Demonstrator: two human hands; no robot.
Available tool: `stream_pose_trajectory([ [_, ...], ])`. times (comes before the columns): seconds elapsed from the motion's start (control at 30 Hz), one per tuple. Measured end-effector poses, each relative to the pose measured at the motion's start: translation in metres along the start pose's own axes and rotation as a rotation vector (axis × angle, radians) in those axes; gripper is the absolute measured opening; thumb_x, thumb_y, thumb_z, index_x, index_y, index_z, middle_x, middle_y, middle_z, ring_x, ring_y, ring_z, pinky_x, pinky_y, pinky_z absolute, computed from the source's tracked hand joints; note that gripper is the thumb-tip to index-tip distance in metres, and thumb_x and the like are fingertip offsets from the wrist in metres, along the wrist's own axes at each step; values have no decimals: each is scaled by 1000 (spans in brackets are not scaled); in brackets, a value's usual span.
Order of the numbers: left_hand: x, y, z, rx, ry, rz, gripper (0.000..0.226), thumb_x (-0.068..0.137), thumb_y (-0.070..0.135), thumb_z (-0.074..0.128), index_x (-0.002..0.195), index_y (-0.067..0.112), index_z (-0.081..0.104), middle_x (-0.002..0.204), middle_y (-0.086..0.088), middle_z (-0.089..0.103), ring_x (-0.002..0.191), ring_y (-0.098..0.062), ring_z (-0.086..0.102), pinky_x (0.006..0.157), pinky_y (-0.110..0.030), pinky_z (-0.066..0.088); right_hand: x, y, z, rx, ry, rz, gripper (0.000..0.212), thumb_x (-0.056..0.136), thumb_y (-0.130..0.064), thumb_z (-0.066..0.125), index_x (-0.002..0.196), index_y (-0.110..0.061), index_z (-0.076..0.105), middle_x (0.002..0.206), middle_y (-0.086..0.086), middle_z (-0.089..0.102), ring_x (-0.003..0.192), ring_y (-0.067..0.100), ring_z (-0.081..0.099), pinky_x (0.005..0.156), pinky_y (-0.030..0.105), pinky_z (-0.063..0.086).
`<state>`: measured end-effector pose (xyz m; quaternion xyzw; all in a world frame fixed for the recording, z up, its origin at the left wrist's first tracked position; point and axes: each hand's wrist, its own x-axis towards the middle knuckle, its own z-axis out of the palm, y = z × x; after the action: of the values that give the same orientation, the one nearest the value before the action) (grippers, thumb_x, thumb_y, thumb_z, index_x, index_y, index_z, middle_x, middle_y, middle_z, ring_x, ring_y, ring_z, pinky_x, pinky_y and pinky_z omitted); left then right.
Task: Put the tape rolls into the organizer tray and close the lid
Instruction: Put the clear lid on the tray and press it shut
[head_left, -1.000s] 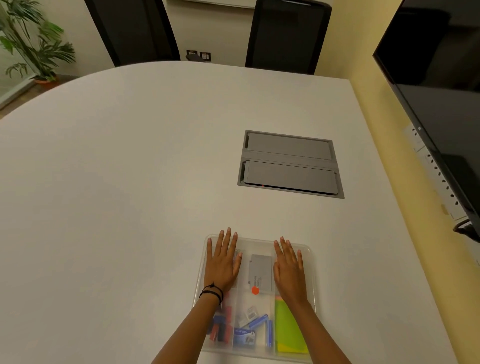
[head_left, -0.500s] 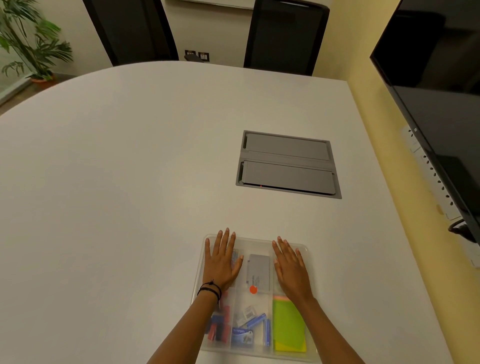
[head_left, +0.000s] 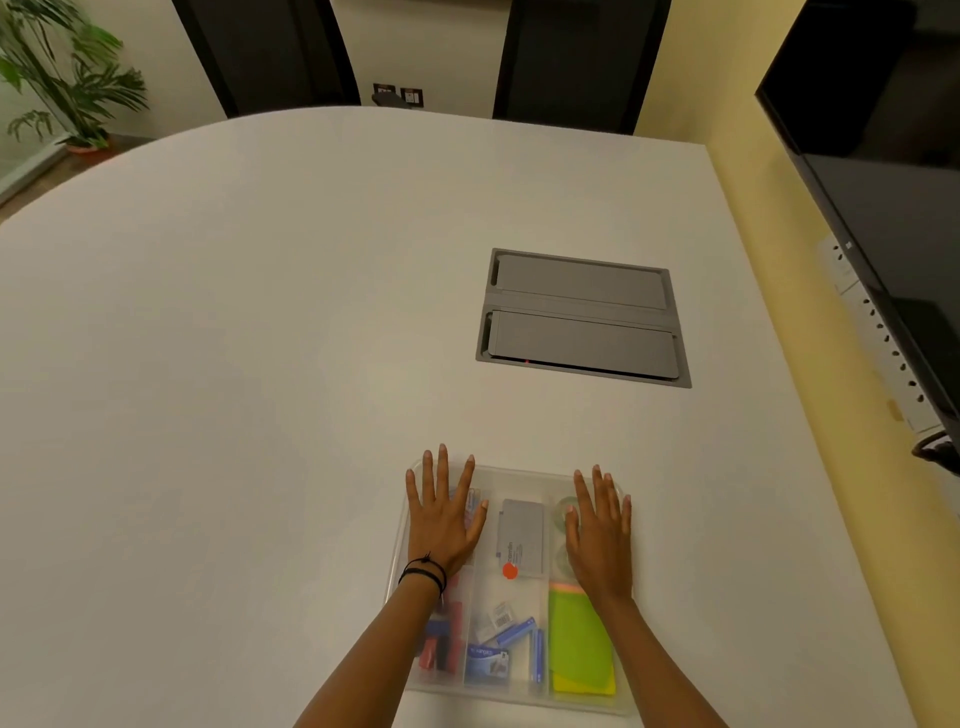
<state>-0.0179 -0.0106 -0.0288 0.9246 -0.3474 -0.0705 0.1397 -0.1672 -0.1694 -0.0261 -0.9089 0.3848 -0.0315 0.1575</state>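
Observation:
A clear plastic organizer tray (head_left: 519, 475) lies on the white table near the front edge, with its translucent lid down over the compartments. My left hand (head_left: 441, 514) rests flat on the lid's far left part, fingers spread. Over the far right part, my right hand (head_left: 597, 530) lies flat in the same way. Clear tape rolls (head_left: 563, 512) show faintly through the lid in the far right compartment, partly hidden by my right hand. Neither hand holds anything.
Inside the tray are a grey box (head_left: 522, 535) with an orange dot, green and yellow sticky notes (head_left: 579, 644), blue packets (head_left: 498, 654) and red items (head_left: 441, 639). A grey cable hatch (head_left: 582, 317) sits in the table beyond. A black screen (head_left: 883, 182) hangs at right; chairs stand behind.
Both hands stay flat on the lid in nearly the same place. The fingers have spread a little wider, and the view has shifted slightly.

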Motion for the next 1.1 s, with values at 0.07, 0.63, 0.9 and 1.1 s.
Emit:
stream_pose_trajectory([
  [0.07,0,1,-2,-11,-22,6,61,89,60,-3,142,37,-22,152,-22,24,143,-29,-12,111,-48,-13,0,0,0,5,-8,1,52,97,-19,42,145,-21,23,157,9,18,146,24,14,120,46,6],
  [0.63,3,4,0,19,-29,50,63,92,59,3,145,26,16,150,-22,32,137,-44,29,111,-49,-11,-15,4,-3,-128,-44,-132,78,87,-57,-14,147,-15,13,156,8,4,147,19,-4,117,41,-13],
  [0.9,4,3,2,59,-48,51,61,89,50,33,142,20,36,149,-22,33,137,-44,29,109,-64,12,-79,-4,3,-106,-164,-176,67,86,-66,-2,144,-35,-14,156,-2,-10,138,4,-32,113,42,-18],
  [1.1,4,4,-1,49,-83,31,60,90,47,33,144,20,32,152,-23,26,140,-44,22,110,-64,11,-111,10,5,-235,-215,-260,63,92,-57,9,147,-28,-1,158,1,3,143,12,-18,113,41,-11],
])
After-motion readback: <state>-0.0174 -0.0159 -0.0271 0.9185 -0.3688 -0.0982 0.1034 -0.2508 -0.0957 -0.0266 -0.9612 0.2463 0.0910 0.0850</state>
